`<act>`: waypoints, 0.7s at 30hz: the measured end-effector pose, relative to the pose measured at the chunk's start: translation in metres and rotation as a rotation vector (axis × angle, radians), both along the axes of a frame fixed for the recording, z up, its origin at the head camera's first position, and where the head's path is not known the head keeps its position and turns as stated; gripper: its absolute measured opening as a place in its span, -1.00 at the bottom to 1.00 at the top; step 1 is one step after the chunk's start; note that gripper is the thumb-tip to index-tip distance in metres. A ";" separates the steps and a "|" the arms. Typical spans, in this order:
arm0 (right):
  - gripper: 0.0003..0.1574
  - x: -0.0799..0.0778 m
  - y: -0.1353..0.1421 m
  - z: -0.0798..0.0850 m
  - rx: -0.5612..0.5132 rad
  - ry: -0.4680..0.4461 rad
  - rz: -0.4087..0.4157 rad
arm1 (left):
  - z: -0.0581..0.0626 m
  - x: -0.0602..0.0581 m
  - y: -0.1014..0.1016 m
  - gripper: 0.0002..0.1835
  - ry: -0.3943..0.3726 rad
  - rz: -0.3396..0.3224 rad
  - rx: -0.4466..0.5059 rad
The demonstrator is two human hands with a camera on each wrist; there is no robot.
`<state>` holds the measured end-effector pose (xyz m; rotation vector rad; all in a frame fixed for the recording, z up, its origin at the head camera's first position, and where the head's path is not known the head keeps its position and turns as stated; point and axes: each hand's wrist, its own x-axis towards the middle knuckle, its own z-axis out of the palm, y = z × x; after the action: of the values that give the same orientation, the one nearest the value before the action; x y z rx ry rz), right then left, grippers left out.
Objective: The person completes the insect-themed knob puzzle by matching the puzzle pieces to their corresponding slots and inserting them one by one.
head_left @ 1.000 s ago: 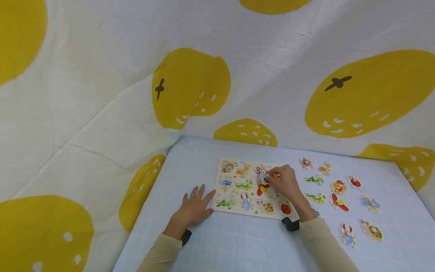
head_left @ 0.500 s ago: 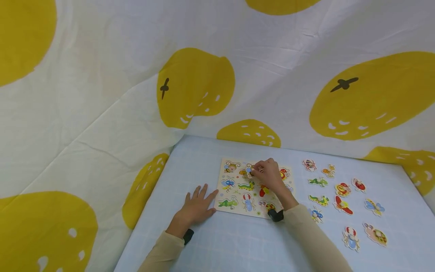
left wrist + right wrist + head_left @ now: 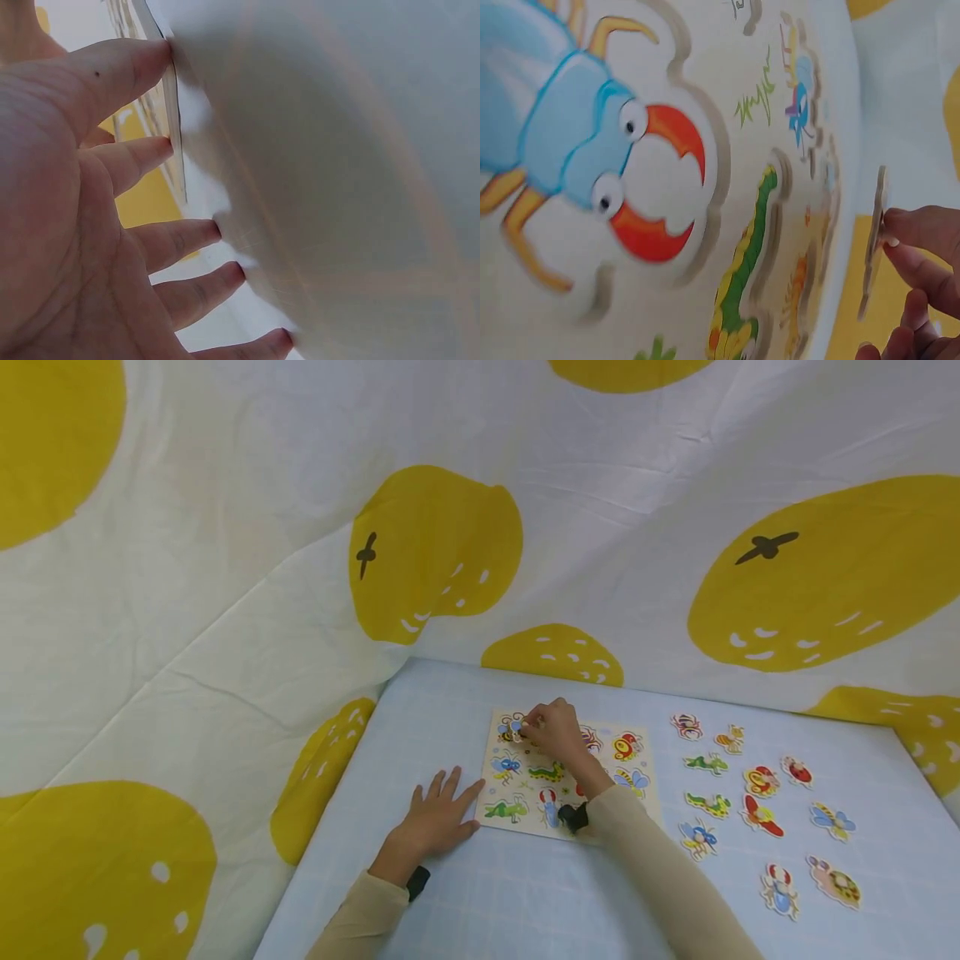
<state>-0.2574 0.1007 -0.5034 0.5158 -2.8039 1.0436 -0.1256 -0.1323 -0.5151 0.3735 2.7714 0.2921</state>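
A white backdrop cloth (image 3: 247, 493) printed with yellow fruit hangs behind the surface (image 3: 510, 902), which is covered in pale blue checked cloth. On it lies the insect puzzle board (image 3: 517, 787), its recesses picturing bugs such as a stag beetle and a caterpillar. The hands are apart: the left hand (image 3: 435, 822) is spread beside the board, thumb and forefinger at its edge, the other fingertips on the cloth; the right hand (image 3: 558, 731) pinches a piece between thumb and finger. Loose pieces, among them a snail piece (image 3: 834, 882) and a stag beetle piece (image 3: 780, 892), lie right of the board. The pinched one, apparently the bee piece (image 3: 873, 247), is edge-on and clear of the board, near its far left corner.

The step in hand looks like fitting this first piece; the next move probably calls for turning it to match the bee recess, then lowering and pressing.
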 end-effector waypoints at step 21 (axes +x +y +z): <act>-0.77 -0.011 -0.033 -0.012 0.086 -0.169 -0.094 | -0.002 -0.001 -0.002 -0.28 0.008 -0.020 -0.003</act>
<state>-0.2686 0.0679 -0.5157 0.3138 -2.9975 0.9961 -0.1270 -0.1346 -0.5171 0.4017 2.7744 0.2817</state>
